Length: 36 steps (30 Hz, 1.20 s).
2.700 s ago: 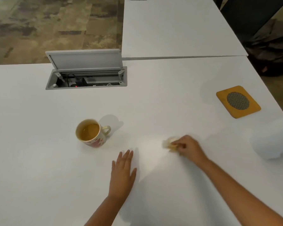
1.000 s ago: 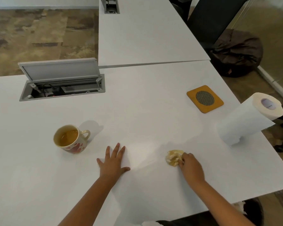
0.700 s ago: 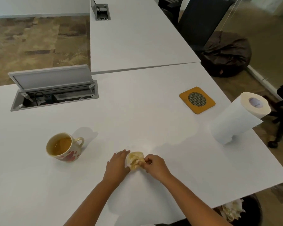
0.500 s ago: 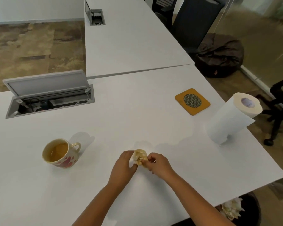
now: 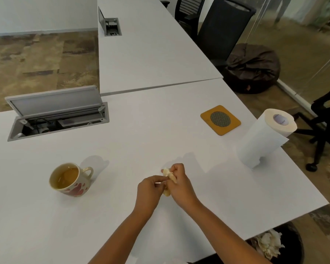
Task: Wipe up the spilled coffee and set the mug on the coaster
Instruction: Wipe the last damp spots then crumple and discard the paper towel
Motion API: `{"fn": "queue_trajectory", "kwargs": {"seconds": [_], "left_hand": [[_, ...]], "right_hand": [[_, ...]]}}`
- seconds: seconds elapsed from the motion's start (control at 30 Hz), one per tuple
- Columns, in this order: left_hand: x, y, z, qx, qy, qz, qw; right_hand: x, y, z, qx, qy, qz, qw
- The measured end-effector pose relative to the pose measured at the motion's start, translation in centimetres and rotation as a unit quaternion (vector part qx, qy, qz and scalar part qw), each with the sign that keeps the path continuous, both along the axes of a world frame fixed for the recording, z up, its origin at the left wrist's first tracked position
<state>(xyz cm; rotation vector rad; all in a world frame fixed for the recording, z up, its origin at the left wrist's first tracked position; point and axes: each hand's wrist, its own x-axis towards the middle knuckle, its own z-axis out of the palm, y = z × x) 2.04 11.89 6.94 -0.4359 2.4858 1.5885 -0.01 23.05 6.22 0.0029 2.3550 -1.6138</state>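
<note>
A cream mug [image 5: 71,179] with red marks and coffee inside stands on the white table [image 5: 160,134], left of my hands. An orange coaster [image 5: 220,119] with a round mesh centre lies at the far right, bare. Both hands meet over the table's near middle around a crumpled, coffee-stained paper towel wad [image 5: 169,176]. My right hand [image 5: 180,184] grips the wad, and my left hand [image 5: 151,189] pinches its lower part. Most of the wad is hidden between my fingers.
A paper towel roll [image 5: 263,138] stands upright near the right edge. An open cable box [image 5: 55,115] with its lid raised sits at the back left. A bin [image 5: 274,244] with used towels is below the table's near right corner. Office chairs [image 5: 223,27] stand at the far right.
My right hand dragged the wad leftward across the table. My left hand lifted off the table and joined it. Both now hold the wad just above the surface.
</note>
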Motion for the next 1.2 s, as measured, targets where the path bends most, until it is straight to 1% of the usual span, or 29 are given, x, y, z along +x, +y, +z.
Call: {"fn": "queue_trajectory", "kwargs": {"seconds": [0.07,0.13,0.2,0.27,0.3,0.33,0.4,0.5,0.57,0.6,0.67,0.73,0.8,0.93,1.0,1.03,1.13,1.2], "left_hand": [[-0.3,-0.3,0.6,0.103,-0.048,0.068,0.991],[-0.5,-0.5,1.6,0.223,-0.086,0.111,0.965],[-0.6,-0.4,2.8,0.315,-0.11,0.129,0.934],[-0.8,-0.2,4.1,0.4,-0.128,0.139,0.897],[-0.9,0.0,4.7,0.428,-0.136,0.135,0.883],[-0.9,0.3,5.2,0.436,-0.144,0.122,0.88],[-1.1,1.2,6.3,0.408,-0.148,0.069,0.898],[-1.3,2.3,8.0,0.335,-0.126,-0.001,0.934],[-1.6,3.6,9.4,0.277,-0.116,-0.044,0.953],[-1.7,4.4,10.1,0.249,-0.109,-0.069,0.96],[-1.8,6.1,11.4,0.202,-0.081,-0.129,0.967],[-1.7,8.1,12.6,0.174,-0.044,-0.195,0.964],[-1.5,10.0,13.4,0.169,-0.008,-0.257,0.952],[-0.4,13.8,14.2,0.176,0.069,-0.345,0.919],[0.7,15.8,14.7,0.17,0.111,-0.404,0.892],[1.4,16.8,15.1,0.162,0.138,-0.445,0.87],[4.1,19.7,16.1,0.159,0.216,-0.566,0.779],[6.3,22.1,16.3,0.169,0.241,-0.623,0.724]], "right_hand": [[0.9,-0.5,-0.2,-0.007,0.043,0.049,0.998],[1.5,-0.6,-0.5,0.021,0.1,0.077,0.992],[1.6,-0.3,-0.4,0.051,0.161,0.07,0.983],[1.2,0.4,0.0,0.059,0.2,0.053,0.977],[0.9,0.8,0.2,0.053,0.21,0.04,0.976],[0.7,1.2,0.6,0.044,0.217,0.018,0.975],[0.0,2.1,1.4,0.039,0.223,-0.042,0.973],[-0.8,2.8,2.7,0.105,0.225,-0.109,0.963],[-0.8,3.7,3.4,0.123,0.233,-0.145,0.954],[-0.7,4.4,3.8,0.109,0.235,-0.165,0.952],[-0.4,6.0,4.6,0.048,0.223,-0.206,0.952],[0.1,7.9,5.3,-0.002,0.208,-0.258,0.944],[0.9,9.9,6.1,-0.052,0.203,-0.311,0.927],[2.8,13.9,8.8,-0.135,0.232,-0.413,0.87],[4.7,15.9,10.7,-0.114,0.296,-0.451,0.834],[6.0,16.8,11.7,-0.088,0.346,-0.468,0.809],[10.5,19.6,14.5,0.027,0.511,-0.483,0.711],[13.2,21.2,15.3,0.094,0.564,-0.497,0.652]]}}
